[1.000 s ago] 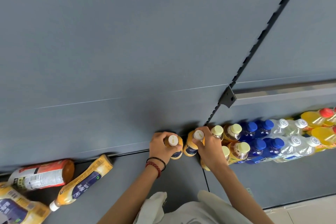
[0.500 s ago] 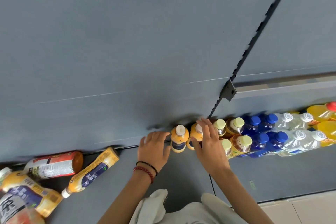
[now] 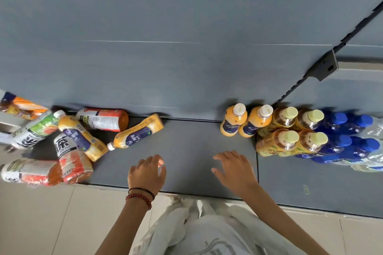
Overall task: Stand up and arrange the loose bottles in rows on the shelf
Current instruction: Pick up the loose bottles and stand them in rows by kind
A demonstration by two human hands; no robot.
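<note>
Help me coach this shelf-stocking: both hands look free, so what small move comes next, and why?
Probably the left hand reaches for the lying orange bottle nearest it. It and the right hand hold nothing, that bottle matches the two upright orange bottles, and bare shelf lies in front of those.

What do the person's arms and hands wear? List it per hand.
Bare left hand, no glove; its wrist carries a thin black cord band and a red beaded bracelet. Bare right hand, nothing on the wrist. No sleeves on either forearm.

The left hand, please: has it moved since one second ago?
Yes: the left hand released the upright orange bottle and drew back toward the front shelf edge.
</note>
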